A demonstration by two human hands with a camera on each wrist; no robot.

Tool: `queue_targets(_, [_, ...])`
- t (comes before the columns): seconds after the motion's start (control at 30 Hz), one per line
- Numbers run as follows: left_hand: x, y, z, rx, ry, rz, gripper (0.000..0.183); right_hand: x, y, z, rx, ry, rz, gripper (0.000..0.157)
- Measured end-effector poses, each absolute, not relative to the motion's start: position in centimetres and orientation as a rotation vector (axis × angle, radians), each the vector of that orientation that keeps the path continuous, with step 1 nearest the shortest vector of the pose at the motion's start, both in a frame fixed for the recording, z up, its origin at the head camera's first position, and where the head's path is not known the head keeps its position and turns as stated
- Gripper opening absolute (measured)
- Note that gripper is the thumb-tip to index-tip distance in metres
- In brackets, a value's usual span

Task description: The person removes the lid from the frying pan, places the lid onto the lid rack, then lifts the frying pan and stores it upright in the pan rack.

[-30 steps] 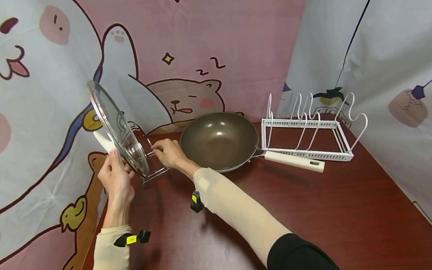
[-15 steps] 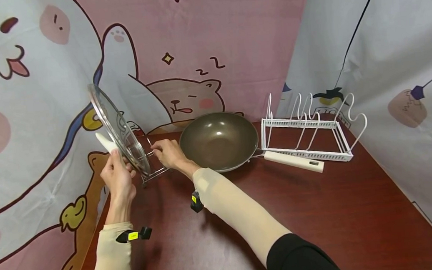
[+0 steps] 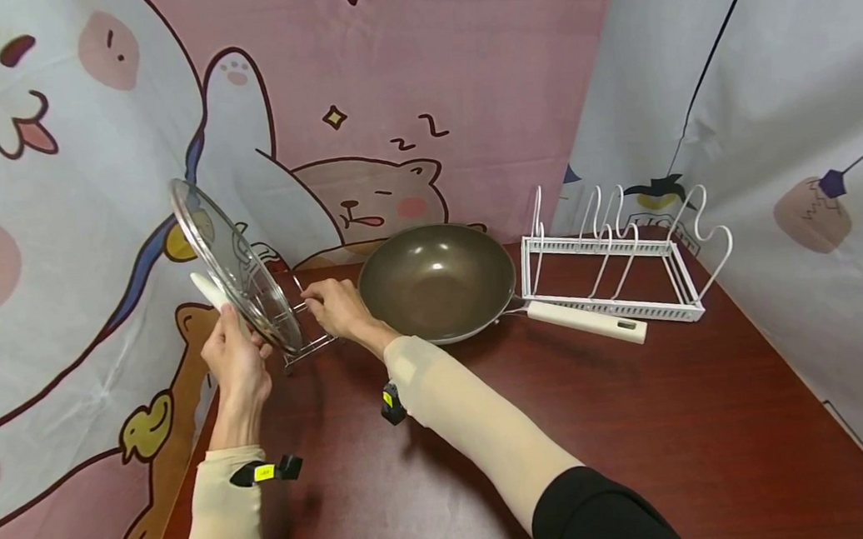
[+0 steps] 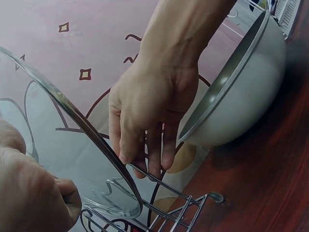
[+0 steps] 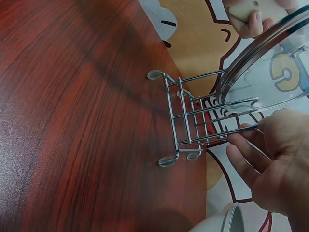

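A round glass lid (image 3: 245, 270) with a metal rim stands steeply tilted at the left of the table. My left hand (image 3: 238, 358) grips its cream handle (image 3: 210, 291) from the left side. The lid's lower edge sits in among the wires of a small chrome rack (image 5: 186, 116). My right hand (image 3: 342, 309) pinches an upright wire of that rack between thumb and fingers, as the right wrist view shows. In the left wrist view, the right hand (image 4: 149, 106) is just beyond the lid's rim.
Right of the right hand lies a wok (image 3: 436, 282), brown inside, its cream handle (image 3: 585, 323) pointing right. Behind that handle stands a white adjustable pan rack (image 3: 630, 310) with wire dividers. A printed cloth (image 3: 494, 90) hangs behind the reddish-brown table (image 3: 563, 427).
The lid has tipped back and come down a little, its top edge lower and slightly farther left. The left hand has shifted slightly right. My right hand keeps its place on the chrome rack.
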State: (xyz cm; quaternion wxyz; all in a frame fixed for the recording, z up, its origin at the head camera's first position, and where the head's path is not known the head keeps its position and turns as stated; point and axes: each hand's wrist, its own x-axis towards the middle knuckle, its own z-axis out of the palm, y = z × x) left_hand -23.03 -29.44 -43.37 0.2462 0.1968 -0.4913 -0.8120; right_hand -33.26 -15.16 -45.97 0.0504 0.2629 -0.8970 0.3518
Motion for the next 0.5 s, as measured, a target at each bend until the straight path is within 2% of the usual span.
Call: queue_targets(0.5, [-23.48, -29.78, -44.09, 0.574, -1.272, -2.261, 0.038, -33.26, -15.17, -46.0, 0.802, -2.743, 1.058, 0.025])
